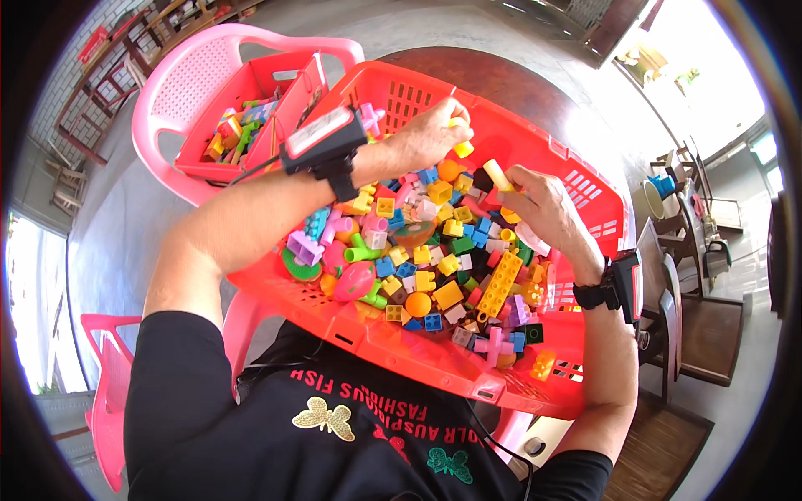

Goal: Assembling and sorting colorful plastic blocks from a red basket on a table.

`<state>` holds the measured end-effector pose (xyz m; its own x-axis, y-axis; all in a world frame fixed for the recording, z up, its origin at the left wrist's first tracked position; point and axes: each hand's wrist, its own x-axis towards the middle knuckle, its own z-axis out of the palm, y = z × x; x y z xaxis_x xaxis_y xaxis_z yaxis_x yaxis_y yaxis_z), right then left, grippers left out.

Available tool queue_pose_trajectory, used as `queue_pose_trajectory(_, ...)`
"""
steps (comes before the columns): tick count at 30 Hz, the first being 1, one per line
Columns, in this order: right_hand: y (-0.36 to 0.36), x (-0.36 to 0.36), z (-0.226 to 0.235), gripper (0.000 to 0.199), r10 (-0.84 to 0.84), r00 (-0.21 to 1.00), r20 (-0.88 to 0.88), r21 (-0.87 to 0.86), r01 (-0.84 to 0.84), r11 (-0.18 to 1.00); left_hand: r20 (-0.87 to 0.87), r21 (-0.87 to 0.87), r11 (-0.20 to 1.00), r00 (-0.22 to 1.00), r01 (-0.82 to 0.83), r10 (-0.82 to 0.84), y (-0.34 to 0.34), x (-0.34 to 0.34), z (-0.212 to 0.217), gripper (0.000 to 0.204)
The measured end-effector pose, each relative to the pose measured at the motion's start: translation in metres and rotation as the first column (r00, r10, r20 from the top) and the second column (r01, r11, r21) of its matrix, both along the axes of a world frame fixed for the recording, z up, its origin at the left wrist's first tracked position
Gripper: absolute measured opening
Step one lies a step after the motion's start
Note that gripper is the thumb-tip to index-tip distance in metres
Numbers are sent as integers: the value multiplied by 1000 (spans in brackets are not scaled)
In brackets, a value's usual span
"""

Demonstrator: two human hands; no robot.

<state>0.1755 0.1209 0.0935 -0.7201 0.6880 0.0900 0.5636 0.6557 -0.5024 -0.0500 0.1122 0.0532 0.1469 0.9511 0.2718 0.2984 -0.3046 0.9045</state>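
A large red plastic basket [601,209] in front of me holds a heap of mixed toy building blocks [447,294]. Over its far side, my left hand [428,136] is closed around a small yellow toy piece [463,149], partly hidden by the fingers. Farther right, my right hand [543,204] pinches a pale yellow tube-shaped toy piece [498,176] that points up and away. Both hands are above the heap, a short gap apart. Below them lie a long yellow studded block [499,286], a pink toy fruit [354,280] and a lilac connector piece [494,344].
At the far left, a pink plastic chair [180,92] carries a smaller red crate [200,159] with more toy pieces. Beyond the basket is a round brown tabletop [501,83]. Wooden furniture [710,338] stands to the right, and another pink chair [113,384] at the lower left.
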Motion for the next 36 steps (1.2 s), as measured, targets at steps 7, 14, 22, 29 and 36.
queue_pose_trajectory(7, -7, -5, -3, 27, 14, 1000, 0, 12, -14, 1000, 15, -98, 995, 1000, -18, 20, -23, 21, -1, 33)
queue_pose_trajectory(14, -11, -8, -7, 28, -54, 998, -28, -104, 51, 993, 50, -24, 1000, 999, -10, 11, -24, 21, -3, 32)
queue_pose_trajectory(22, -14, -7, 0, 27, -92, 996, -19, -118, 89, 989, 48, -63, 997, 998, 52, -49, -28, 25, -1, 35)
queue_pose_trajectory(29, -17, -5, 4, 23, -54, 994, -90, -53, 49, 997, 79, -147, 967, 977, 208, -198, -36, 29, 4, 38)
queue_pose_trajectory(36, -20, -5, 12, 26, -178, 978, -105, -52, 173, 984, 155, -296, 924, 967, 242, -203, -43, 29, 10, 45)
